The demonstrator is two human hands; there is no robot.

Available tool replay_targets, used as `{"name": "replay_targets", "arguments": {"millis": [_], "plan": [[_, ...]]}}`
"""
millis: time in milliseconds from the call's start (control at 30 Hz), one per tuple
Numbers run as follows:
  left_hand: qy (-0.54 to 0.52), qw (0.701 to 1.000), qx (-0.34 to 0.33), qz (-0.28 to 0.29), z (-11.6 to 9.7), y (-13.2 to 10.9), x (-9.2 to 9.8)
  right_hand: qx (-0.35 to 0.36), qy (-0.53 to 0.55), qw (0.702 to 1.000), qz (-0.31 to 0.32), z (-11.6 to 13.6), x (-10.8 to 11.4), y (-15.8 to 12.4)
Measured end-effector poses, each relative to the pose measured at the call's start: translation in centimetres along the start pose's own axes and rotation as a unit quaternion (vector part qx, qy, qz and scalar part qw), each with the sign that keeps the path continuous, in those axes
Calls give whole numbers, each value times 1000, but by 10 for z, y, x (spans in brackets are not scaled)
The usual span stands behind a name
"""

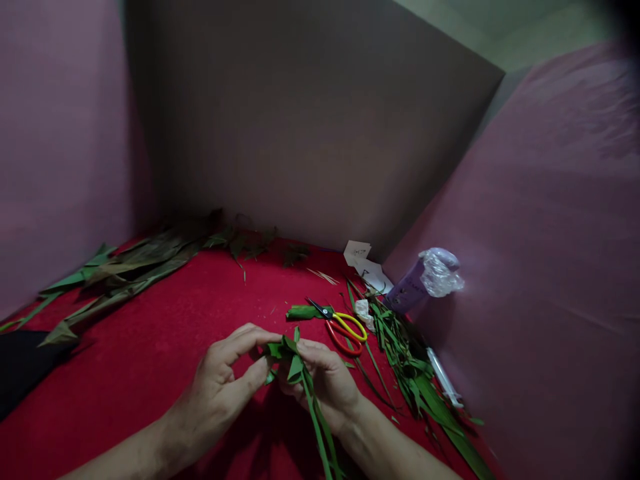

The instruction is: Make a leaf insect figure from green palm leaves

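Between my hands is a folded piece of green leaf strips (296, 368), its long loose ends trailing down toward me. My left hand (227, 377) pinches the left side of the folds between thumb and fingers. From the right, my right hand (327, 380) grips the same piece, thumb on top; its other fingers are partly hidden behind the leaf. Just beyond my right hand lie scissors (345, 330) with one yellow and one red handle. Their dark blades rest across a short rolled green leaf (305, 312).
Long drying leaves (145, 260) lie along the left and back of the red cloth (150, 360). At right are a heap of green strips (400, 347), a purple container (407, 290) with clear plastic, white papers (367, 267) and thin sticks (324, 276). Walls enclose three sides.
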State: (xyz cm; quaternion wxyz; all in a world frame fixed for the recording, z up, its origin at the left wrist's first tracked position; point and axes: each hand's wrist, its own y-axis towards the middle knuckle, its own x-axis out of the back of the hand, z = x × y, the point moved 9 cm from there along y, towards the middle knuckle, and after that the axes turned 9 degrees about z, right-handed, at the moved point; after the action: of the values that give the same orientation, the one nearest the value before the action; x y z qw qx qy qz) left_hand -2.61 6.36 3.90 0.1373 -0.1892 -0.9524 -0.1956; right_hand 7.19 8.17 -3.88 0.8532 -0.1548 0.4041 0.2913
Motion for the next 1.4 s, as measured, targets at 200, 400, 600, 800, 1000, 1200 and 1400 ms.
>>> {"name": "replay_targets", "arguments": {"millis": [200,400,600,800,1000,1200,1400], "plan": [[12,1000,9,-13,3,-1,3,6,-11,1000,-5,0,-1,0],[9,1000,25,-6,6,0,2,11,-20,1000,-13,2,-1,-1],[22,999,32,-32,8,-3,6,-3,-14,1000,3,0,-3,0],[18,998,48,-42,5,-3,8,-15,12,1000,8,-4,-3,0],[-3,999,40,-31,2,-2,5,-20,16,1000,5,-5,-3,0],[-17,999,25,-18,-5,0,4,-27,24,999,10,-6,-3,0],[-2,999,26,-39,-4,0,7,-31,36,999,19,-6,-5,-1]]}}
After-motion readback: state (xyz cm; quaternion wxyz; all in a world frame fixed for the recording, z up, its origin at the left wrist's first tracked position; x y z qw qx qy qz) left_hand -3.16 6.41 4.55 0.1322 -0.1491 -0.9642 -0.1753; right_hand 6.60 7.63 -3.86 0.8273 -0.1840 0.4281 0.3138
